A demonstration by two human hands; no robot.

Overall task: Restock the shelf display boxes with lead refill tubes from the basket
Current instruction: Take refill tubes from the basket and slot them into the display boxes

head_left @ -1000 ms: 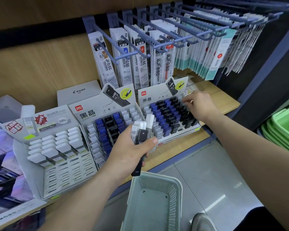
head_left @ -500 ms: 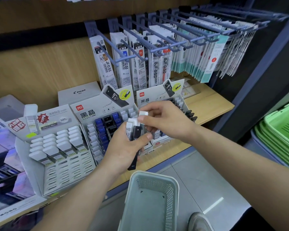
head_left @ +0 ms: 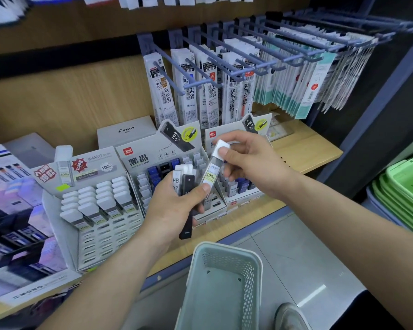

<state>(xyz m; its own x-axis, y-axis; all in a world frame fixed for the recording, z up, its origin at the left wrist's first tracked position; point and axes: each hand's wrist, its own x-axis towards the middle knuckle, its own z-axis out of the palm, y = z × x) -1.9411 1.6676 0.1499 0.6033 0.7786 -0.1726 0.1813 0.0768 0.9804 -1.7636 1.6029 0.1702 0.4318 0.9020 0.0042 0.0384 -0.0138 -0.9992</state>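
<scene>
Head view, looking down at the shelf front. We are seeing the left hand gripping a fanned bundle of black and white-capped lead refill tubes, with the fingers curling round them and the thumb pressing across the front. The right hand is pinching one clear lead refill tube with a white cap and a yellow "100" label at its cap end, thumb on the cap and fingers curling behind. This tube is tilting, and its lower end is touching the left thumb tip.

Both hands are hovering in front of the light wooden shelf. We are noting three boxes standing side by side on it:
- a white cardboard display box at left, with white-capped tubes filling its upper rows
- a grey-white cardboard display box in the middle, holding blue, black and white tubes
- a matching cardboard display box at right, mostly hidden behind the hands

A pale grey-green perforated plastic basket is sitting below the hands, nearer us than the shelf edge. Behind the boxes, long refill packets are hanging from blue-grey metal hooks. Stacked bright green plastic baskets are showing at far right.
</scene>
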